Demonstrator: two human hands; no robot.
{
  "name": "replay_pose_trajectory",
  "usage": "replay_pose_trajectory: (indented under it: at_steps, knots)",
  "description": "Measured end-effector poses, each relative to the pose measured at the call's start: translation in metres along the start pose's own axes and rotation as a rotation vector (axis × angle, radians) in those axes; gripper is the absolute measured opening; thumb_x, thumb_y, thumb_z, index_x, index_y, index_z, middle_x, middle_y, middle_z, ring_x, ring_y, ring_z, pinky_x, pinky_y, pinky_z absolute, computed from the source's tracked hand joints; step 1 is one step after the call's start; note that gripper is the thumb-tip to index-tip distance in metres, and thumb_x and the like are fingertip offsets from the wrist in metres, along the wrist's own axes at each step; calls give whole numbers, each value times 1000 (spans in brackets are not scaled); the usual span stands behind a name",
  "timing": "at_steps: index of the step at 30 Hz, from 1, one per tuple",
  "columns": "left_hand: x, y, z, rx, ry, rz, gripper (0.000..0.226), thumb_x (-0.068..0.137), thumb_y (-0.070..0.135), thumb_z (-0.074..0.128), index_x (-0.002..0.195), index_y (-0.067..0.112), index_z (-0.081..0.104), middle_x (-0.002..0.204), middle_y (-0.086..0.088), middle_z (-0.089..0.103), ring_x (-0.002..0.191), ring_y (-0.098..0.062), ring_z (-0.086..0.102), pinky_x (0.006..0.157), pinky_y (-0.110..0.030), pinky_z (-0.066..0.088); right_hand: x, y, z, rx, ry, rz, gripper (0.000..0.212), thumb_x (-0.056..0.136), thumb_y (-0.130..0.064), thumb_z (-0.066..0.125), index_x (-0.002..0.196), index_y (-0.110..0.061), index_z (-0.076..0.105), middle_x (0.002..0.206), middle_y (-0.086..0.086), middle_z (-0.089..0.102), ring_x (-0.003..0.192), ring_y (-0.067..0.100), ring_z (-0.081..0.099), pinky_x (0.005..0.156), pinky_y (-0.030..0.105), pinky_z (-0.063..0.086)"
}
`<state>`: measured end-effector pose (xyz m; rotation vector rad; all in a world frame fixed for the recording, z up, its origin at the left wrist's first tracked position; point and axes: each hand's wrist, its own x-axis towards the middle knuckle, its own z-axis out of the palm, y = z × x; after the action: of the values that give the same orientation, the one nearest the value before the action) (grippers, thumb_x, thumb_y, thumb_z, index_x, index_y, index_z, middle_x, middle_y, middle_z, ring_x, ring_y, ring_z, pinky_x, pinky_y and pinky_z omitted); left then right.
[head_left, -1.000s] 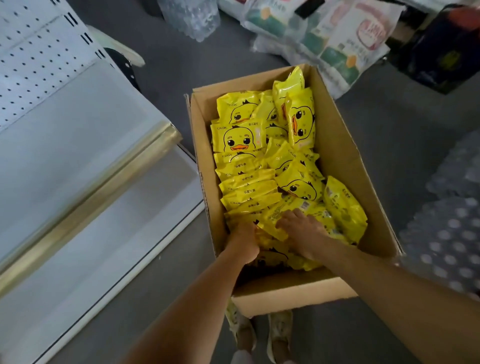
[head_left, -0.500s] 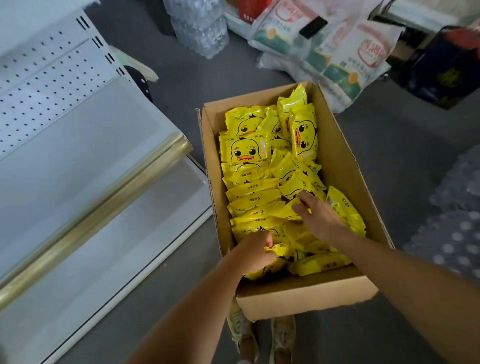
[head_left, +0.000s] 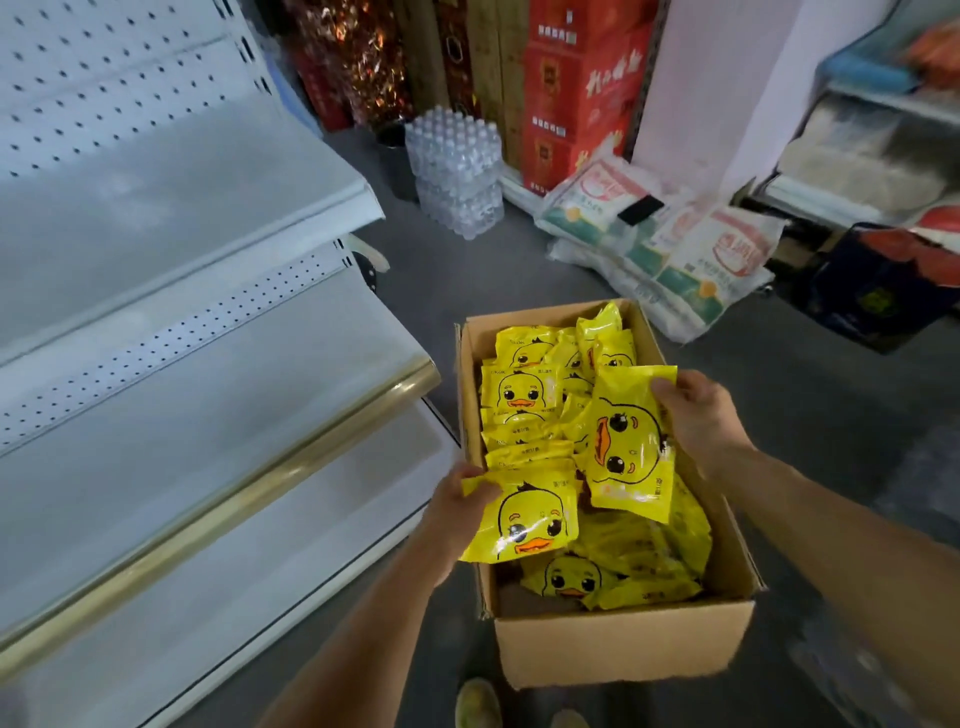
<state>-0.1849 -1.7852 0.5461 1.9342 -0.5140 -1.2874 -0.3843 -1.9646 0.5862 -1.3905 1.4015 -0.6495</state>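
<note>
Lower centre of frame, above cardboard box (head_left: 623, 652) w/ yellow duck packets (head_left: 519, 395): left hand (head_left: 460, 501) grips one packet (head_left: 524, 525), right hand (head_left: 698, 410) grips another (head_left: 626, 441), fingers curled on edges.

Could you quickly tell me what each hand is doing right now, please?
Left hand: closed, holding the near duck packet over the box.
Right hand: closed, holding the far duck packet.
</note>
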Motion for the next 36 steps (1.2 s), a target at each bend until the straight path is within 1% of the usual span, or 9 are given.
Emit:
replay_pose_trajectory:
  at_steps: [2, 7, 12, 16, 20, 26, 30, 34, 36]
  knots:
    - [-13, 6, -12, -135, 15, 6, 18, 89, 28, 64, 107, 27, 63, 104, -13, 70, 96, -38, 69, 87, -59, 54, -6, -22, 1, 8, -31, -43, 18, 96, -25, 58, 99, -8, 65, 82, 11, 67, 66, 18, 59, 64, 33, 52]
    - [-48, 28, -33, -449, -71, 116, 27, 101, 15, 46, 121, 10, 64, 111, -15, 73, 97, -33, 72, 76, -43, 59, -33, -80, 30, -112, -268, -192, 23, 91, -29, 66, 74, -14, 63, 66, 6, 55, 62, 16, 48, 55, 24, 42]
    - [-85, 47, -64, -618, -18, 230, 24, 103, 15, 43, 114, 14, 64, 96, -10, 74, 78, -18, 74, 57, -28, 57, -66, -129, 86, -354, -418, -447, 27, 89, -29, 66, 76, -6, 66, 62, 1, 50, 56, 13, 41, 48, 22, 33]
    - [-101, 51, -102, -699, 65, 212, 36, 101, 32, 45, 125, 9, 60, 108, -17, 71, 85, -27, 73, 61, -35, 58, -87, -164, 128, -461, -410, -512, 27, 88, -35, 66, 80, -10, 68, 69, 4, 62, 60, 12, 51, 59, 27, 43]
    - [-115, 52, -145, -645, 185, 277, 51, 90, 49, 60, 119, 8, 67, 111, -18, 72, 102, -33, 70, 89, -50, 56, -106, -194, 176, -544, -444, -563, 25, 85, -41, 67, 68, -24, 61, 64, -9, 58, 63, 10, 55, 59, 26, 43]
    - [-129, 51, -224, -689, 316, 359, 30, 88, 19, 70, 114, 4, 66, 109, -26, 70, 100, -44, 68, 84, -55, 57, -140, -243, 244, -424, -565, -646, 21, 87, -36, 66, 75, -19, 66, 69, -6, 63, 65, 9, 59, 57, 23, 43]
    - [-136, 52, -282, -742, 435, 407, 11, 88, 17, 70, 98, 12, 70, 98, -20, 73, 86, -33, 71, 77, -48, 58, -151, -278, 291, -380, -615, -635, 38, 87, -44, 65, 77, -7, 68, 69, 4, 62, 64, 16, 57, 64, 30, 46]
    - [-132, 50, -344, -872, 552, 448, 17, 88, 17, 71, 104, 10, 69, 104, -21, 73, 97, -39, 70, 88, -62, 53, -151, -311, 327, -408, -780, -536, 70, 75, -65, 66, 88, 4, 67, 70, 8, 62, 64, 17, 57, 65, 30, 43]
    - [-128, 51, -372, -949, 617, 460, 23, 89, 17, 69, 111, 9, 67, 108, -21, 72, 102, -41, 69, 89, -66, 50, -153, -325, 336, -472, -933, -491, 63, 75, -65, 68, 92, -5, 72, 79, 8, 74, 68, 17, 66, 67, 29, 50]
